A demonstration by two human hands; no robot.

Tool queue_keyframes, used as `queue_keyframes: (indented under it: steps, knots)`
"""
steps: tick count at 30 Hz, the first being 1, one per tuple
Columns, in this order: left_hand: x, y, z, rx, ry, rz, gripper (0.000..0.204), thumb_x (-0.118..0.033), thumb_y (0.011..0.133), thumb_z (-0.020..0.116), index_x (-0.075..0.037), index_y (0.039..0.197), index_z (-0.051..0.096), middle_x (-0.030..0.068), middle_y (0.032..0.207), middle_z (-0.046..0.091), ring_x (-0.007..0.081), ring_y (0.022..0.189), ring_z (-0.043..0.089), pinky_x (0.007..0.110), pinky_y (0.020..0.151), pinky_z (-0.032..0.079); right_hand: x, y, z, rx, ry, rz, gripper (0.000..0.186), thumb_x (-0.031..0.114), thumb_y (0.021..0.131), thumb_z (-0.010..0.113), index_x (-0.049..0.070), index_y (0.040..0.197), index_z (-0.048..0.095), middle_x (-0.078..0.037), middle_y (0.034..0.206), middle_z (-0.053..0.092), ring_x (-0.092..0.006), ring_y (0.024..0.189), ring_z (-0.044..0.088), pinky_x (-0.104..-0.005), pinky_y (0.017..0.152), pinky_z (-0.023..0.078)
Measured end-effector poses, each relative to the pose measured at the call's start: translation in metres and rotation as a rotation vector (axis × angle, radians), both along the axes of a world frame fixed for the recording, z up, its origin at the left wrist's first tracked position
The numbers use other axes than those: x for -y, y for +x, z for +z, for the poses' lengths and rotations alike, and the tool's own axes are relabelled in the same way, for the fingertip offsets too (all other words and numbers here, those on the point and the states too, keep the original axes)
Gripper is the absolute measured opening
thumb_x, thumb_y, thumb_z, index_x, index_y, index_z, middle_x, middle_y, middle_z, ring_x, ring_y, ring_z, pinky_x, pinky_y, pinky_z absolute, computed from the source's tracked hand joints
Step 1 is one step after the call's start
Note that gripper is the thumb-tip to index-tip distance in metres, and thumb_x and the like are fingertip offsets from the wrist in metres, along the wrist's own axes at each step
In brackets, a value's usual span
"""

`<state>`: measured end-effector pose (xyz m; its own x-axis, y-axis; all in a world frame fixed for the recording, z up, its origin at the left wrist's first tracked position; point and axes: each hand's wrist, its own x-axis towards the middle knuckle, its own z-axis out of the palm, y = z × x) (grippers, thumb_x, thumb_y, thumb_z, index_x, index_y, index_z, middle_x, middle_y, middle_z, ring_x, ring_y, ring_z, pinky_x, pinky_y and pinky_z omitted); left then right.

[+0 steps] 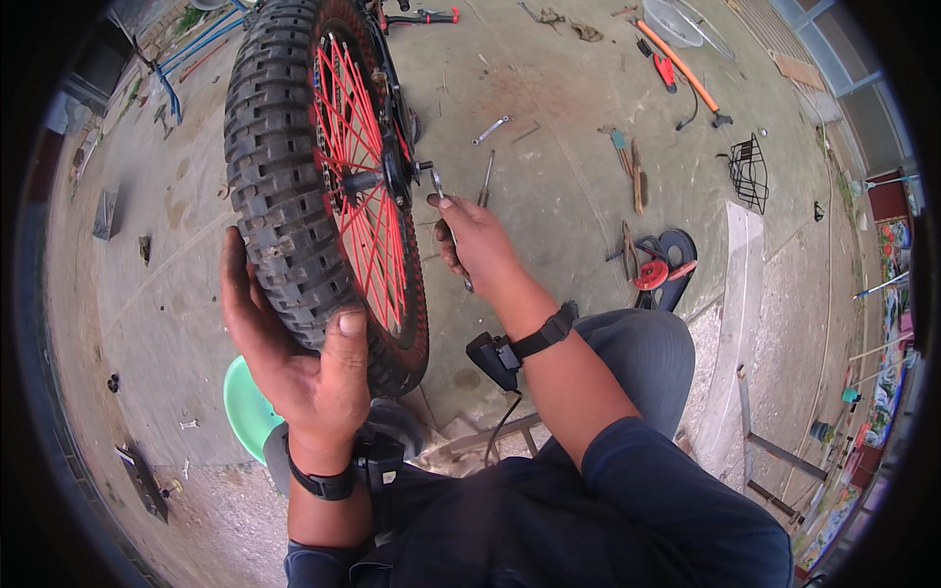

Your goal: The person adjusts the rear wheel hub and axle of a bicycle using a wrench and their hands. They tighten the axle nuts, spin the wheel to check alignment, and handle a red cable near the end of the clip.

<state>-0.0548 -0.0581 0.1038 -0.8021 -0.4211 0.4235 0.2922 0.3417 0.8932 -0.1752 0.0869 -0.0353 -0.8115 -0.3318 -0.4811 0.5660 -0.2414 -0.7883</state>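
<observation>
A knobby black bicycle tire (272,186) stands upright in front of me, its wheel laced with red spokes (355,137). My left hand (319,377) grips the tire low down, with the fingers along its left side and the thumb on the tread's right. A metal wrench (438,183) is pinched between the thumb and fingers of my right hand (474,240). Its upper end is beside the threaded axle end (422,167) sticking out of the hub; whether they touch, I cannot tell. The wrench's lower end shows below my fingers.
On the concrete lie a screwdriver (486,178), another wrench (491,130), pliers (629,249) and a black-and-red part (674,274). A green basin (248,410) sits behind my left hand. Farther right are an orange pump (678,65) and a black wire basket (749,173).
</observation>
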Motion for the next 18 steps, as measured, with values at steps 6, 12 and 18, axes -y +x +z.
queue_keyframes:
  steps: [6, 12, 18]
  knots:
    - [0.000, 0.000, 0.000, 0.010, -0.020, 0.015, 0.102, -0.034, 0.086, 0.079, 0.004, 0.158, 0.017, 0.0239, 0.150, 0.040, 0.0293, 0.135, 0.045, 0.040, 0.115, 0.033, 0.006, -0.006, -0.035, -0.181, 0.013, 0.023, 0.042, 0.034, 0.106, 0.055, 0.008, 0.139, 0.058, 0.000, 0.087, 0.060, -0.0090, 0.070, 0.056, -0.0250, 0.061, 0.044]
    - [0.001, 0.001, 0.001, 0.012, 0.014, -0.007, 0.104, -0.034, 0.084, 0.081, 0.005, 0.157, 0.017, 0.0245, 0.151, 0.038, 0.0305, 0.137, 0.044, 0.041, 0.116, 0.032, 0.015, -0.022, -0.053, -0.250, 0.028, -0.006, 0.044, 0.033, 0.106, 0.055, 0.006, 0.141, 0.057, -0.001, 0.095, 0.066, -0.0109, 0.082, 0.061, -0.0269, 0.076, 0.048]
    - [0.003, 0.001, -0.002, 0.011, 0.047, -0.027, 0.108, -0.035, 0.082, 0.083, 0.007, 0.156, 0.017, 0.0247, 0.151, 0.037, 0.0316, 0.139, 0.042, 0.042, 0.117, 0.030, 0.016, -0.037, -0.064, -0.356, 0.051, 0.035, 0.045, 0.031, 0.106, 0.057, 0.005, 0.143, 0.056, 0.000, 0.100, 0.068, -0.0106, 0.088, 0.061, -0.0279, 0.084, 0.049]
